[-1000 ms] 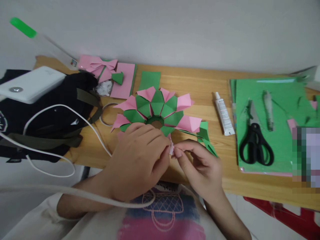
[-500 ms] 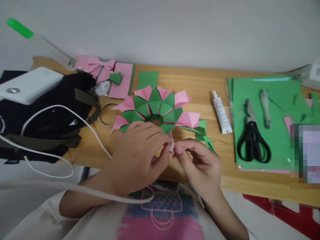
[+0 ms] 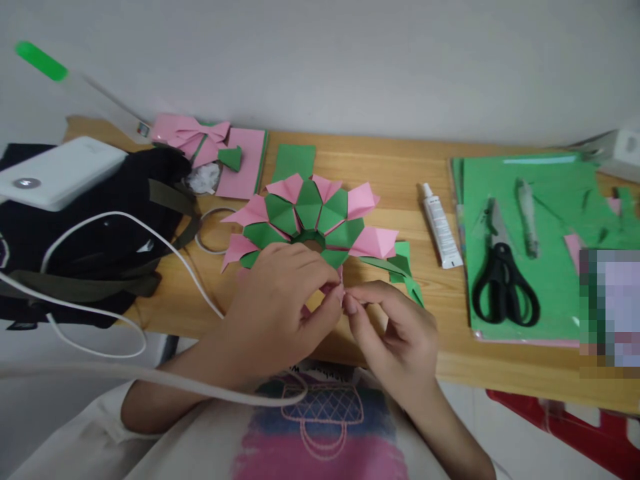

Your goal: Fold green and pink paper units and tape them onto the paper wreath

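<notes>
A ring of folded pink and green paper pieces, a paper wreath (image 3: 310, 217), lies on the wooden table (image 3: 380, 167). Just in front of it, my left hand (image 3: 277, 313) and my right hand (image 3: 393, 330) meet, fingers pinched together on a small pink paper piece (image 3: 340, 290). Most of that piece is hidden by my fingers. Loose green folded pieces (image 3: 403, 267) lie right of my right hand's fingertips.
A glue tube (image 3: 440, 227) lies right of the wreath. Black scissors (image 3: 503, 280) rest on green paper sheets (image 3: 550, 253). A black bag (image 3: 85, 247) with a white power bank (image 3: 57, 170) and cable sits left. Pink paper and a bow (image 3: 210, 143) lie at the back.
My hands stay together at the same spot, fingers shifting slightly on the pink piece. The view has drifted a little; nothing on the table has moved.
</notes>
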Action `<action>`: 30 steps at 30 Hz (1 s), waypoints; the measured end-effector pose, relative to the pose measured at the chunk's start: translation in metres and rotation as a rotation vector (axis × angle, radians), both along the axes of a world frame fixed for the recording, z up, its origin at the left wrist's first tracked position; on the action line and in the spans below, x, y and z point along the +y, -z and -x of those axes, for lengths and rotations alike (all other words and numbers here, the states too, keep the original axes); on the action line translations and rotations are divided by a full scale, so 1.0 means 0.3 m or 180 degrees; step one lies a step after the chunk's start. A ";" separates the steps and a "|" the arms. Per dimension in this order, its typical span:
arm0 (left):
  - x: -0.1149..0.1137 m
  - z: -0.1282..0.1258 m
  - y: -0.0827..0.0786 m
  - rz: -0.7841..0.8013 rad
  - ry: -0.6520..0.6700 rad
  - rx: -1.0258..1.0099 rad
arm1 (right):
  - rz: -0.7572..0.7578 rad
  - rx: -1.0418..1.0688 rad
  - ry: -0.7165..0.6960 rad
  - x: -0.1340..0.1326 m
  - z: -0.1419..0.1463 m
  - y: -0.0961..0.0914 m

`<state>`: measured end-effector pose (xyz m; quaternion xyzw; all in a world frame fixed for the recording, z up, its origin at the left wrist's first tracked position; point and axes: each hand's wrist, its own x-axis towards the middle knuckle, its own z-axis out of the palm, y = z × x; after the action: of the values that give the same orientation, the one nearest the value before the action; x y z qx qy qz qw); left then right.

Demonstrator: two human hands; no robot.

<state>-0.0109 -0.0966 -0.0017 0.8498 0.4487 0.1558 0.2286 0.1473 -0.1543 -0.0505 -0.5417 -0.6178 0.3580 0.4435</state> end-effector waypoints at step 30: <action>0.207 -0.075 0.041 0.0359 0.2114 0.1060 | 0.0428 0.0159 0.0683 -0.031 -0.037 0.056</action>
<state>0.0115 -0.0345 -0.0141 0.9487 0.1877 -0.0921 0.2371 0.1584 -0.1636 -0.0672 -0.6241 -0.5197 0.3625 0.4572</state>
